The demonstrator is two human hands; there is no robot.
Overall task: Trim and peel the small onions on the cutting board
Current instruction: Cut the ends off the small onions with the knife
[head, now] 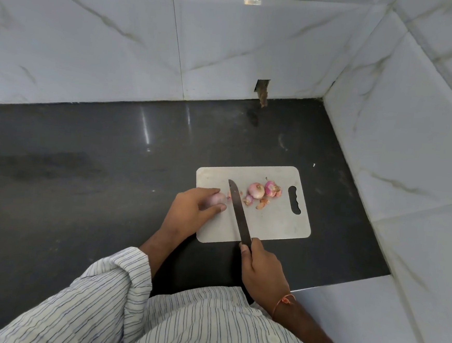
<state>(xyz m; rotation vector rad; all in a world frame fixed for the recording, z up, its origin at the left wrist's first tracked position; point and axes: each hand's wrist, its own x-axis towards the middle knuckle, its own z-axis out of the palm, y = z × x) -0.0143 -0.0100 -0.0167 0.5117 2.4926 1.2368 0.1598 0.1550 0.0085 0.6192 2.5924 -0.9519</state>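
A pale grey cutting board (275,224) lies on a dark counter. My left hand (192,206) pins a small pink onion (216,198) against the board's left side. My right hand (261,269) grips the handle of a long knife (239,213); its blade lies across the board just right of the held onion, tip pointing away from me. Two more small onions rest farther right: a pale one (255,190) and a pinker one (271,188) by the board's handle slot. Trimmed ends and bits of skin (263,202) lie scattered near them.
The dark counter (97,174) runs left and toward the back. White marble-patterned tile walls close it at the back and on the right (399,158). A small hole in the back wall (262,91) sits above the counter. My striped shirt fills the bottom of the view.
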